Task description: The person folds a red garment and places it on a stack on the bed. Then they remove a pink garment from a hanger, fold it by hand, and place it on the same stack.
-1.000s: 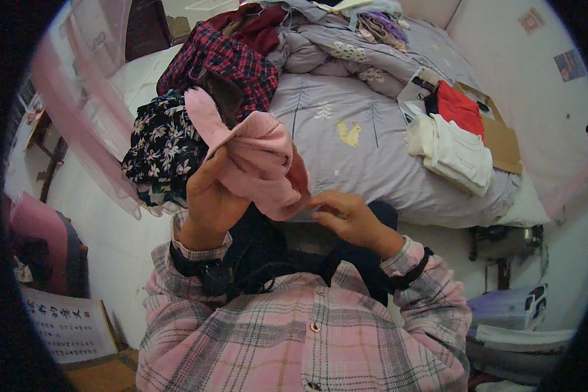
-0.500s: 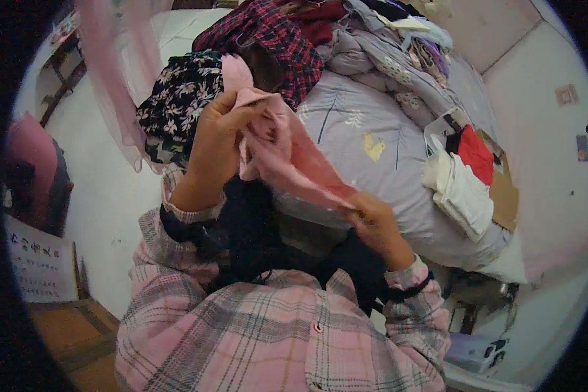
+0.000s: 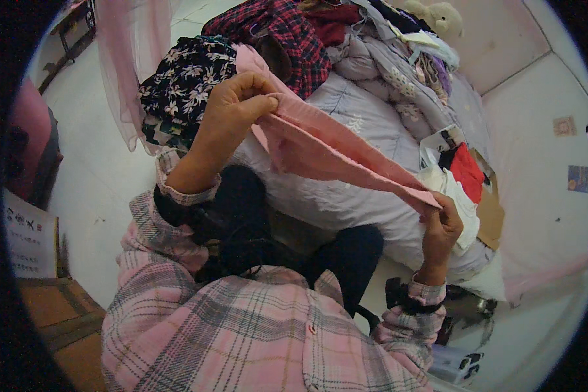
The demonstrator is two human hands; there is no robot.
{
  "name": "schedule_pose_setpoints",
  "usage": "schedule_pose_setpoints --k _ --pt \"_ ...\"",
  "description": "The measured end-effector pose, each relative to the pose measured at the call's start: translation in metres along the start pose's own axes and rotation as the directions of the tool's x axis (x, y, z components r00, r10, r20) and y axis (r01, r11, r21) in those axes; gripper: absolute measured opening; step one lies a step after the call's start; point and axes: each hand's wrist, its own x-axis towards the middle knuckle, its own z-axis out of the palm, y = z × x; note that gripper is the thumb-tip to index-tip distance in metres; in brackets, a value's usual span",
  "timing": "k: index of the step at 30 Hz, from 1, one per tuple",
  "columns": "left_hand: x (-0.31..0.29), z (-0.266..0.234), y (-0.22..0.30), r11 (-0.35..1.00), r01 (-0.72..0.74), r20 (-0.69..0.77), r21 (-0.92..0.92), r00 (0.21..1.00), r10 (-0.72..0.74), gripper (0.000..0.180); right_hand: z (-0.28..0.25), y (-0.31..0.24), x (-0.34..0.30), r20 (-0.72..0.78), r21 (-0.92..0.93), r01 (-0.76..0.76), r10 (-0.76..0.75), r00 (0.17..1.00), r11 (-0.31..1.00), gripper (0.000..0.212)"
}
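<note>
A pink garment is stretched between my two hands above the edge of the bed, its long edge pulled nearly straight. Its exact kind does not show. My left hand pinches the upper left corner between thumb and fingers. At the lower right end, my right hand grips the other corner, fingers closed. Behind my left hand lies another stretch of pink cloth; whether it belongs to the same garment I cannot tell. A black floral garment lies just left of it.
On the bed lie a red-and-black plaid shirt, a crumpled grey quilt and a plush toy. White cloth, a red cloth and cardboard sit at the right. A pink curtain hangs at the left.
My right hand has moved right and down, away from the left. The pink garment has gone from bunched to stretched out. My left hand has turned slightly and keeps its hold.
</note>
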Motion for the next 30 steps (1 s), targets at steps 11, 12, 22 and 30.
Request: schedule_pose_setpoints --k 11,12,22,30 --pt "-0.006 0.0 0.022 0.966 0.095 0.203 -0.241 0.978 -0.045 0.019 -0.003 -0.008 -0.001 0.007 -0.086 0.142 -0.142 0.99 0.986 0.012" --pt "-0.009 0.0 0.025 0.968 0.121 0.24 -0.219 0.968 -0.067 0.021 -0.005 -0.008 -0.002 -0.013 -0.074 0.145 -0.147 0.989 0.987 0.011" --pt "-0.051 0.039 0.028 0.993 0.114 0.958 0.02 0.281 -0.052 0.036 -0.089 -0.01 -0.037 -0.346 -0.347 0.195 -0.319 0.882 0.917 0.017" --pt "-0.082 0.088 0.015 0.992 0.006 0.992 -0.127 -0.025 0.127 0.026 -0.161 -0.024 -0.08 -0.337 -0.768 0.327 -0.782 0.525 0.551 0.034"
